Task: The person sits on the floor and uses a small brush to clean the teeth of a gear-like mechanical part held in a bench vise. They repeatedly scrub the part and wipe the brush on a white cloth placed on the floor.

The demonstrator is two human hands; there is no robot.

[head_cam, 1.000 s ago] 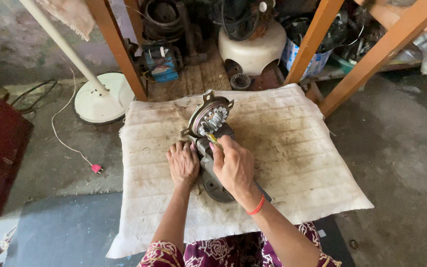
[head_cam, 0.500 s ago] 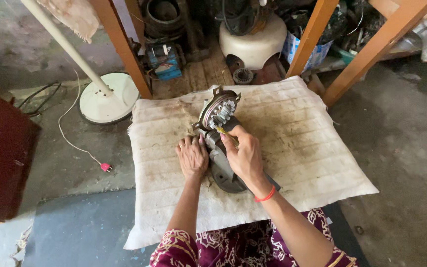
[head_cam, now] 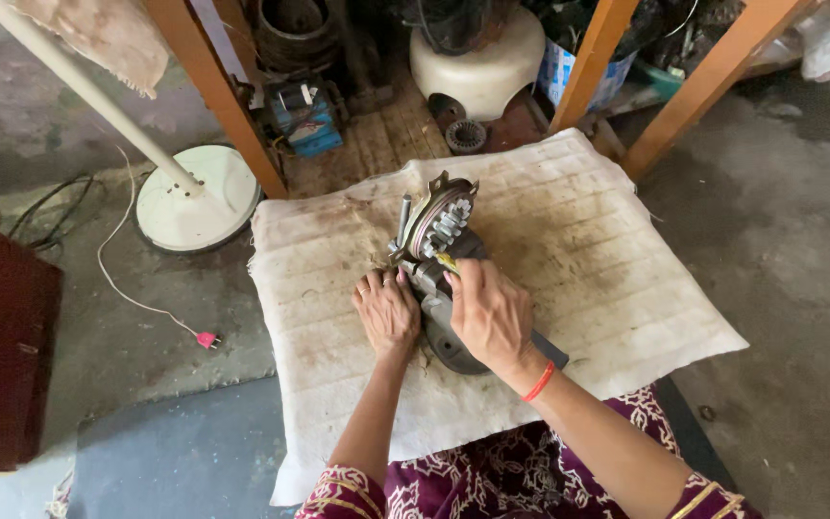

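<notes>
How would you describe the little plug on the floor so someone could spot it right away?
Start at the white round fan base on the concrete floor, left of the stained cloth. A thin white cord runs down from there to the plug. It is the only bright pink thing on the grey floor.

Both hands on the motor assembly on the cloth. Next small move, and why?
Probably keep the left hand pressed against the motor assembly while the right hand works the small yellowish tool at the gear end. The assembly lies on its side on the soft stained cloth, so it may roll. The tool tip is hidden.
</notes>
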